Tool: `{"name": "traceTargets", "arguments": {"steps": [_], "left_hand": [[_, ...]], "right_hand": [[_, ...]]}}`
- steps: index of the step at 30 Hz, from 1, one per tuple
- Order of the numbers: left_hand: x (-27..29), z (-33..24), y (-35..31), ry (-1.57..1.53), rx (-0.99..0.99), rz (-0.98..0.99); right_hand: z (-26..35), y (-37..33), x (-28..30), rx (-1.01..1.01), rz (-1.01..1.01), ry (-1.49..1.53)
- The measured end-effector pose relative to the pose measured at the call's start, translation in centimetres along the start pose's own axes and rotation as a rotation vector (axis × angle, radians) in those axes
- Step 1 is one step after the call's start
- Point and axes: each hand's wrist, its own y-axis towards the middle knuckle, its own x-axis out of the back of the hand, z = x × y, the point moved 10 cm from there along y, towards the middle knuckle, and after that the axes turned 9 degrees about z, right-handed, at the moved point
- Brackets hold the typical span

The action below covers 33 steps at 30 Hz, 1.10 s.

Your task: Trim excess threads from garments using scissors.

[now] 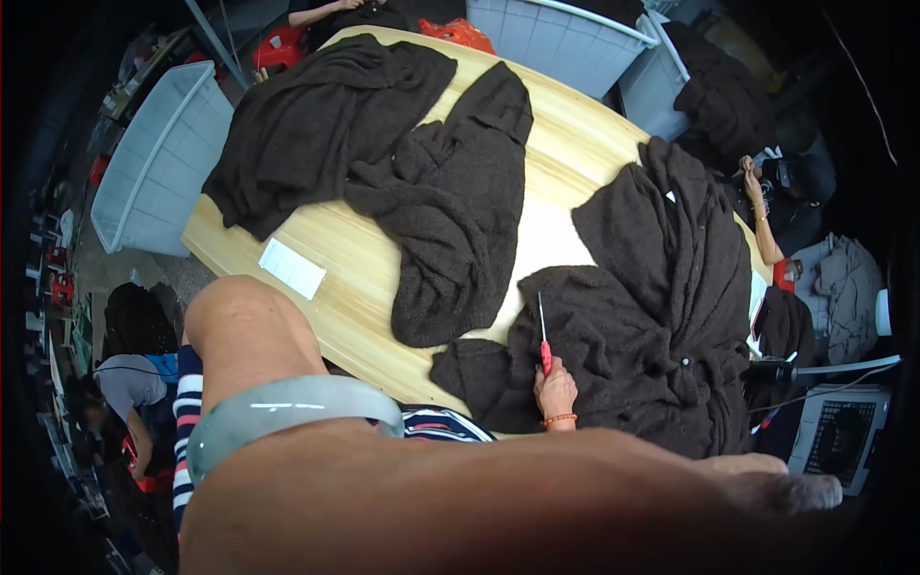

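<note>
My right hand (556, 395), with an orange beaded bracelet at its wrist, is closed around a red-handled tool (546, 355). The tool's slim pointed metal blade points away from me over a dark knitted garment (623, 326), spread in folds at the table's right. My left hand (613, 489) is raised very close and fills the lower view, a pale green bangle (287, 407) on that wrist. Its fingers stretch to the right, blurred, with only some tips showing. Another dark garment (450, 220) lies mid-table, touching a third (316, 125) at the far left.
A white card (292, 269) lies on the wooden table (355, 259) near its left edge. White bins (158, 158) stand at the left and beyond the far side (565, 43). Another person's hand (752, 177) is at the right. A bent-over person (134, 388) is at the lower left.
</note>
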Motion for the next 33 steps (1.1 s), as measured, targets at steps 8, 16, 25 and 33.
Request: {"name": "traceTargets", "arguments": {"steps": [8,16,25,33], "left_hand": [[-2.4,2.1,2.3,-0.156,-0.022,0.034],[-2.5,1.7,3.4,-0.359,-0.045,0.065],[-3.5,2.7,3.6,-0.706,-0.022,0.149],[-4.3,4.6,5.0,-0.964,0.006,0.135]], "right_hand": [[-0.9,-0.2,0.0,0.019,0.053,0.046],[-1.2,0.0,-0.9,0.007,0.082,0.012],[-0.4,1.8,-0.3,0.094,0.029,0.034],[-2.2,1.1,-0.3,0.072,-0.025,0.035]]}}
